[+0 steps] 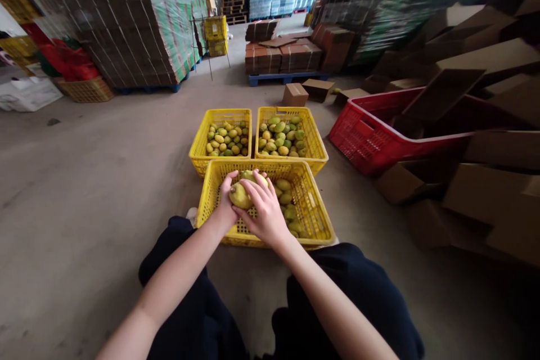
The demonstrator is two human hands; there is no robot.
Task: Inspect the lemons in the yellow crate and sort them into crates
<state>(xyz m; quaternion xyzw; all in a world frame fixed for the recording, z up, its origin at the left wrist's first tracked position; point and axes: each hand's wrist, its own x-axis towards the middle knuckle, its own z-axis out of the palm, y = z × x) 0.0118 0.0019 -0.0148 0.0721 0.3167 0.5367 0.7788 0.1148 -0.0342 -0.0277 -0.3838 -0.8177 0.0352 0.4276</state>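
Observation:
Over the near yellow crate (323, 219), my two hands meet around yellow-green oval fruits that look like mangoes. My left hand (226, 199) cups the left side of the front mango (240, 197), thumb raised. From the right, my right hand (266, 211) lays its curled fingers across the same fruit. Just behind it a second mango (248, 175) shows between the hands, partly covered by fingers. More mangoes (286, 198) lie along the right side of the near crate, while bare slatted bottom shows at its left.
Beyond stand two yellow crates, left (196, 143) and right (318, 143), both holding several mangoes. To the right are a red crate (367, 135) and heaped cardboard boxes (489, 191). Flattened cartons (299, 59) sit on a blue pallet farther back. Wrapped stacks (126, 17) rise at left.

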